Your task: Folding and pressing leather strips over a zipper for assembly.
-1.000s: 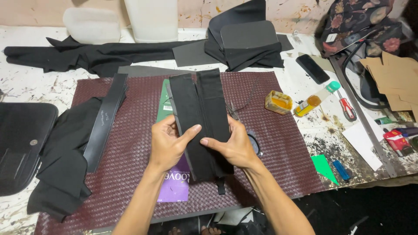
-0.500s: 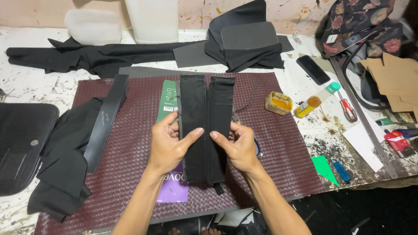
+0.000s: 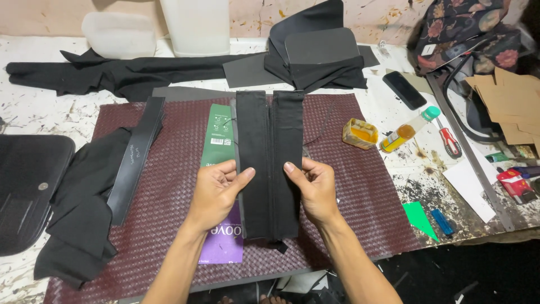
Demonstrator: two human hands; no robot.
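Observation:
A long black fabric piece [image 3: 270, 146], made of two strips joined along a centre line like a zipper panel, is held upright over the maroon woven mat [image 3: 169, 186]. My left hand [image 3: 216, 191] pinches its left edge with the thumb on the front. My right hand [image 3: 316, 188] grips the right edge the same way. A small black tab hangs from the bottom end. Under the piece lie a green card [image 3: 218, 135] and a purple card [image 3: 225, 239].
Black leather strips [image 3: 138, 152] and black cloth [image 3: 79, 208] lie left on the mat. More black fabric [image 3: 140, 70] and grey boards sit behind. At right are a yellow glue tin [image 3: 360, 132], a bottle [image 3: 408, 129], a phone [image 3: 404, 89], a screwdriver [image 3: 448, 141] and cardboard [image 3: 514, 104].
The fabric piece has been straightened to vertical and spread flatter. Both hands have slid apart from its middle to its side edges.

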